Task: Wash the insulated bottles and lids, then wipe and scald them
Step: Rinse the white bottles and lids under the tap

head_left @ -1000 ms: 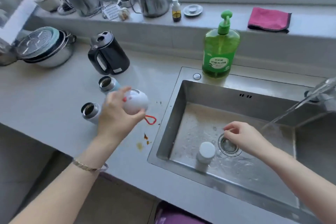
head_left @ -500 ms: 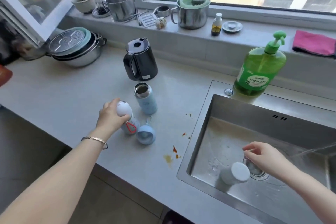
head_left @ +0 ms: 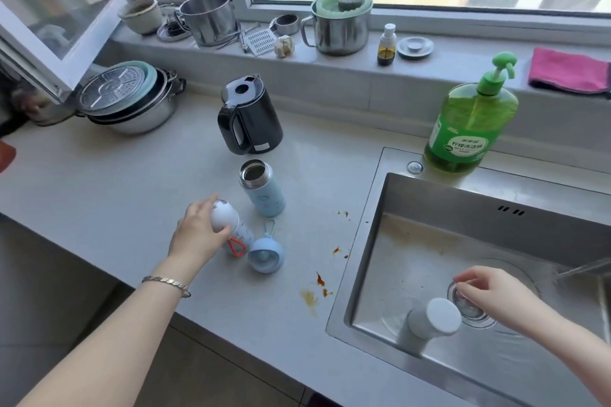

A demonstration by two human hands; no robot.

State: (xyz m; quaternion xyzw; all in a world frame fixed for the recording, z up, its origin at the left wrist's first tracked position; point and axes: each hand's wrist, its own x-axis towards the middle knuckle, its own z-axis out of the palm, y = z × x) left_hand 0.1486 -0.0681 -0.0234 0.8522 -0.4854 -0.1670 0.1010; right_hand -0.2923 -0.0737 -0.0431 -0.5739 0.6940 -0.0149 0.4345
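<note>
Judging by how things lie, the washing has hardly begun. The left hand point(head_left: 198, 236) is curled round a white lid point(head_left: 225, 216) on top of the white bottle point(head_left: 243, 235), which stands near the front edge of the tabletop point(head_left: 99, 192), left of the sink point(head_left: 429, 201). Just beside it lies the blue lid point(head_left: 266, 254), and behind that the blue bottle point(head_left: 263, 190) stands open. All of these look dry. Only a third, pale bottle point(head_left: 433, 319) has reached the sink, its base turned to the camera, in the front left corner of the basin beside the drain point(head_left: 471, 311).

The right hand point(head_left: 491, 294) hovers over that drain with bent fingers. I cannot tell whether they pinch the strainer or merely touch it.

Soaping, rinsing, wiping and scalding all appear still to do. The soap bottle point(head_left: 469, 122) stands at the sink's back edge, the kettle point(head_left: 249, 116) towards the tabletop's back edge, and the pink cloth point(head_left: 568, 71) on the sill. Brown spills point(head_left: 317, 287) mark the tabletop by the sink's left rim.

The left hand's fingers hide whether the white lid is screwed on. The tap point(head_left: 585, 269) is cut off at the right, and the pale bottle's mouth is out of sight.
</note>
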